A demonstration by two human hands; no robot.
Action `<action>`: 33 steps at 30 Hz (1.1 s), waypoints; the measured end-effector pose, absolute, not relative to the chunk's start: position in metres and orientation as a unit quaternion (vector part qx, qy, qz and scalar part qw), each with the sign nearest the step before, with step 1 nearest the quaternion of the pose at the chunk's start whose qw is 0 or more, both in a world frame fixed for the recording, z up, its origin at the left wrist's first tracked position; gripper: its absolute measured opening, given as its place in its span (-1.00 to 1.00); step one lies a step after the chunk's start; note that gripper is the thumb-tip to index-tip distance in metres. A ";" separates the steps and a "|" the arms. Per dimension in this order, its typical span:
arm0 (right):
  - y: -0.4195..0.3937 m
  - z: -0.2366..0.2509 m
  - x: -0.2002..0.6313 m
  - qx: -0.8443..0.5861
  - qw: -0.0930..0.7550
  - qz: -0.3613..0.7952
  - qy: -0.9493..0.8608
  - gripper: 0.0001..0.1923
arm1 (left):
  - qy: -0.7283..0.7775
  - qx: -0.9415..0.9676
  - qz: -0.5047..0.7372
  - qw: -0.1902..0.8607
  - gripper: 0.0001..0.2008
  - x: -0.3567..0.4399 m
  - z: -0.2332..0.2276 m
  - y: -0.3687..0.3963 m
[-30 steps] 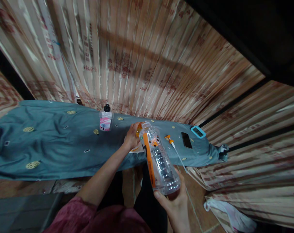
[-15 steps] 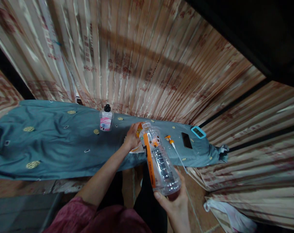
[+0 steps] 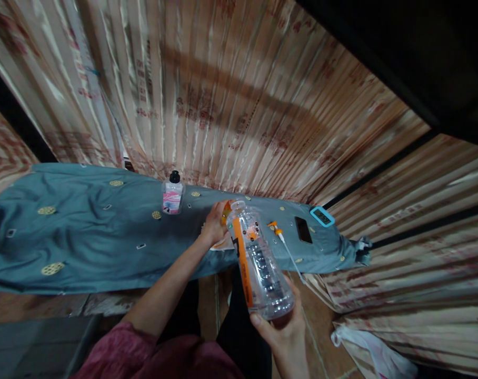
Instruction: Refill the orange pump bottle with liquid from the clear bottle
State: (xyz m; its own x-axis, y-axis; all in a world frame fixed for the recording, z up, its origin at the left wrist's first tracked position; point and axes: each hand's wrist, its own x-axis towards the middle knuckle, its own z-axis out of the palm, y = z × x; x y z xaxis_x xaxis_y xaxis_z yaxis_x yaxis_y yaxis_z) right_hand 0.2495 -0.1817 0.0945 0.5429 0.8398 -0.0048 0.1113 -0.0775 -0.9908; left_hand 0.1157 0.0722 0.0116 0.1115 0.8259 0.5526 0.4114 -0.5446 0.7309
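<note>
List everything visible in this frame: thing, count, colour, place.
big bottle: 1, clear with orange label, tilted, base in right hand
small bottle: 1, clear, pink label, black cap, upright on cloth
pump: 1, orange head with white tube, lying on cloth
phone: 1, black, on cloth right of pump
timer: 1, blue frame, on cloth near right end
cloth: 1, teal with gold dots, covering the table
curtain: striped tan, behind table
left hand: at big bottle's neck
right hand: under big bottle's base

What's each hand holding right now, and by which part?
Right hand cups the base of the clear bottle. Left hand is at the bottle's neck; what it grips there cannot be told.
</note>
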 end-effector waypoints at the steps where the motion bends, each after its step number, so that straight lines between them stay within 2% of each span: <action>1: -0.181 0.094 0.249 -0.660 0.581 0.313 -0.358 -0.09 | 0.427 0.718 0.510 0.204 -0.46 0.116 0.011 0.072; 17: -0.182 0.092 0.251 -0.658 0.579 0.304 -0.373 -0.08 | 0.426 0.718 0.510 0.207 -0.45 0.116 0.012 0.072; 22: -0.181 0.095 0.249 -0.646 0.587 0.326 -0.363 -0.09 | 0.416 0.711 0.526 0.210 -0.53 0.117 0.010 0.074; 29: -0.182 0.091 0.253 -0.640 0.591 0.325 -0.368 -0.08 | 0.427 0.712 0.510 0.225 -0.52 0.116 0.014 0.074; 33: -0.182 0.088 0.263 -0.632 0.561 0.337 -0.415 -0.09 | 0.428 0.712 0.508 0.228 -0.52 0.116 0.018 0.073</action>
